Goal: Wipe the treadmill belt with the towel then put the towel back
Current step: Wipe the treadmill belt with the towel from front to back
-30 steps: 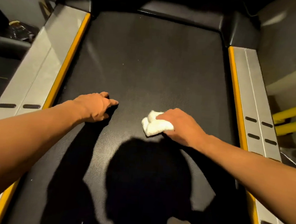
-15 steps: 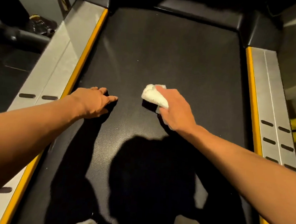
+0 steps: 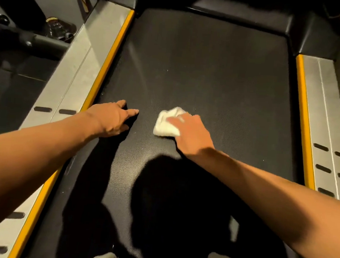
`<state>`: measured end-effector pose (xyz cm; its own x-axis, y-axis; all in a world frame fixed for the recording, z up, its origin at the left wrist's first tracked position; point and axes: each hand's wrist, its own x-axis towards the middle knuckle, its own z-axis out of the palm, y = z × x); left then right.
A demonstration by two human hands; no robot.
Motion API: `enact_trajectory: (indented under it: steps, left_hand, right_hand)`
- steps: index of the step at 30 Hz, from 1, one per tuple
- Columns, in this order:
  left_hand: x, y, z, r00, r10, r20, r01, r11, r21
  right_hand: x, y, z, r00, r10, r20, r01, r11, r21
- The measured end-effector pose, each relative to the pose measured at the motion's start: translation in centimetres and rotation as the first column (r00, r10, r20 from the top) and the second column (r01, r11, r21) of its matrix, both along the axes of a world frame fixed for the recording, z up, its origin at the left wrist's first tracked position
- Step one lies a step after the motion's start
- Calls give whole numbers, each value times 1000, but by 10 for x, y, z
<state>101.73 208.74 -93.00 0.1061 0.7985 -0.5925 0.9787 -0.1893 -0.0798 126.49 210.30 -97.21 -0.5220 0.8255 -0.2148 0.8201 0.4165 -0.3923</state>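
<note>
Both bare forearms come in from the bottom corners and angle toward mid-frame. Left hand point(image 3: 111, 119) sits left of centre, palm down, fingers loosely spread and pointing right, thumb stuck out. Right hand point(image 3: 191, 132) is just right of centre, palm down too, fingers flat and pressing downward.

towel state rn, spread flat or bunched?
Bunched. The white towel is a small crumpled wad under the right hand, pressed on the black treadmill belt, not laid open.
</note>
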Motion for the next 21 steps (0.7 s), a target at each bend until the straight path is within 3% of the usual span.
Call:
enact_trajectory:
  steps: [2, 4, 9, 10, 12, 14, 16, 21]
  left_hand:
    - [-1, 0, -2, 1000, 9, 22, -10, 1000, 4]
    - [-2, 1, -5, 999, 21, 46, -22, 1000, 15]
    - [-5, -1, -5, 995, 58, 83, -59, 998, 8]
    - [-6, -2, -5, 995, 58, 85, -59, 998, 6]
    - [-10, -3, -5, 994, 61, 95, -62, 998, 7]
    - [-13, -6, -7, 992, 72, 108, -72, 997, 1]
    - [-14, -9, -8, 988, 76, 137, -77, 997, 3]
    - [-21, -20, -7, 980, 114, 163, -118, 993, 17]
  right_hand:
    - [-4, -26, 8, 978, 206, -40, -208, 976, -67]
    - [-8, -38, 21, 946, 280, -166, -300, 947, -114]
    - [-22, 3, 17, 998, -38, -49, 41, 998, 54]
    - [-22, 3, 14, 999, -40, -11, 40, 997, 71]
    - [-21, -14, 13, 987, 162, 8, -163, 986, 38]
    - [-25, -40, 15, 932, 329, -149, -338, 940, -37]
    - [-33, -53, 19, 934, 278, -223, -301, 951, -76]
    - [-44, -6, -4, 997, 12, -82, -11, 1000, 10]
